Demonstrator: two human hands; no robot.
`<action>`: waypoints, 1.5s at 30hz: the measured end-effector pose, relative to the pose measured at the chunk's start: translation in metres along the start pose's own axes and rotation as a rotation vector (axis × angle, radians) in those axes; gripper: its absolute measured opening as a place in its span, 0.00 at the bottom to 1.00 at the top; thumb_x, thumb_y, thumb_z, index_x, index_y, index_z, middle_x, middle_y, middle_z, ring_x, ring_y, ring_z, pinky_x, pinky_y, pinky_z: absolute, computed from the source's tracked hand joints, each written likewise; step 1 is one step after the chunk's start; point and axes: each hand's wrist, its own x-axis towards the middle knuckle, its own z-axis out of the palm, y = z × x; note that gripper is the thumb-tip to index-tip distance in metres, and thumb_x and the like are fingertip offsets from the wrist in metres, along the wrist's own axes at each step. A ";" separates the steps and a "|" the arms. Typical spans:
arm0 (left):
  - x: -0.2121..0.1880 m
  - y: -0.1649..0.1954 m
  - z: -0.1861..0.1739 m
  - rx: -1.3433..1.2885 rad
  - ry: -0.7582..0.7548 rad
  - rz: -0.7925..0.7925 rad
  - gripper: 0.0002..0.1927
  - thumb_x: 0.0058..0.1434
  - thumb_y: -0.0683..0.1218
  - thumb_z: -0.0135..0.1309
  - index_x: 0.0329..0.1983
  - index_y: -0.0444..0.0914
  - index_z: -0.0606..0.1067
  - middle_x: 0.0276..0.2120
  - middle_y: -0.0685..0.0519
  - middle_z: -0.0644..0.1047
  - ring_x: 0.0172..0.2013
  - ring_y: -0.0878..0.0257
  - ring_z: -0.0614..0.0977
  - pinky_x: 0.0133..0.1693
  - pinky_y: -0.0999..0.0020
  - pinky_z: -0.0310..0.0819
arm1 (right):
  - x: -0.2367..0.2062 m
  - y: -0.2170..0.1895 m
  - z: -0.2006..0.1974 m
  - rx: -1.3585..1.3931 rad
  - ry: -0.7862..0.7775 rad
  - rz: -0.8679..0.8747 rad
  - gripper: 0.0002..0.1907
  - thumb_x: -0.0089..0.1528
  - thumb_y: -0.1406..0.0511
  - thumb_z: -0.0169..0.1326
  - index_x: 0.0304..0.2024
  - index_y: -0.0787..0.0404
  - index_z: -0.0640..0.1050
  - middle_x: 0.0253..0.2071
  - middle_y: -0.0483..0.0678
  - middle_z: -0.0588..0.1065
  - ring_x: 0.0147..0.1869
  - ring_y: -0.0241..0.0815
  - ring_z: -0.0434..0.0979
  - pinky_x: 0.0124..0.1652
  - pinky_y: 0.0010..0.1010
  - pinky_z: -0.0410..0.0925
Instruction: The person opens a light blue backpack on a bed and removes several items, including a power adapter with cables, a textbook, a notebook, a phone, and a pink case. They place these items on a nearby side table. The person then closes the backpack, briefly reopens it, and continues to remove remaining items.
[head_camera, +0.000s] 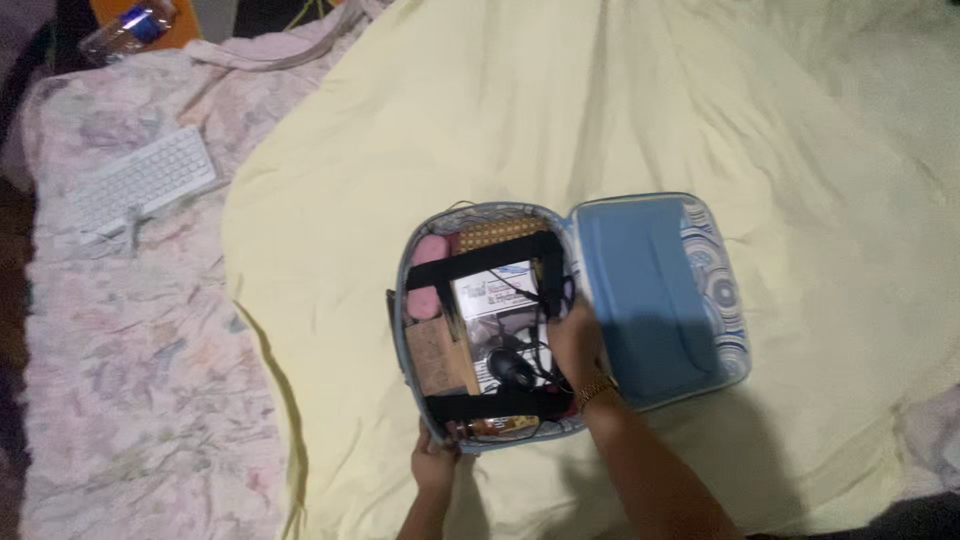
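Note:
An open zip case (437, 222) lies on a pale yellow sheet (520, 110), its blue-lined lid (650, 290) folded out to the right. Inside are a pink item (430, 250), a brown block (438, 355), a white printed card (500, 295), a black cable with a round black part (512, 366), and two black straps (490, 258). My right hand (576, 340), with a gold wrist band, reaches into the case's right side over the cable. My left hand (436, 460) grips the case's near edge.
A white keyboard (145, 182) lies on a floral bedcover (130, 340) at the left. A plastic bottle (125, 30) rests on an orange surface at the top left corner. The yellow sheet spreads wide around the case.

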 end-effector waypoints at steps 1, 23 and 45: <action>0.001 -0.001 -0.001 0.011 0.019 -0.034 0.37 0.63 0.30 0.48 0.76 0.42 0.61 0.51 0.45 0.76 0.41 0.57 0.79 0.36 0.64 0.77 | 0.003 -0.012 -0.003 0.003 0.141 -0.143 0.32 0.50 0.68 0.65 0.56 0.75 0.75 0.45 0.65 0.77 0.50 0.63 0.78 0.50 0.46 0.71; 0.008 -0.003 -0.003 0.308 0.023 -0.014 0.36 0.58 0.25 0.44 0.69 0.39 0.65 0.46 0.50 0.82 0.40 0.61 0.83 0.41 0.65 0.82 | 0.069 -0.116 0.116 0.280 -0.091 -0.054 0.09 0.52 0.64 0.67 0.30 0.63 0.82 0.32 0.57 0.81 0.37 0.55 0.84 0.40 0.40 0.75; -0.002 0.019 -0.006 1.052 -0.029 0.024 0.21 0.60 0.49 0.57 0.54 0.35 0.75 0.47 0.42 0.82 0.46 0.51 0.83 0.48 0.57 0.76 | -0.092 -0.261 0.198 0.788 -0.738 -0.170 0.24 0.55 0.64 0.69 0.50 0.66 0.77 0.47 0.56 0.79 0.50 0.46 0.79 0.47 0.33 0.73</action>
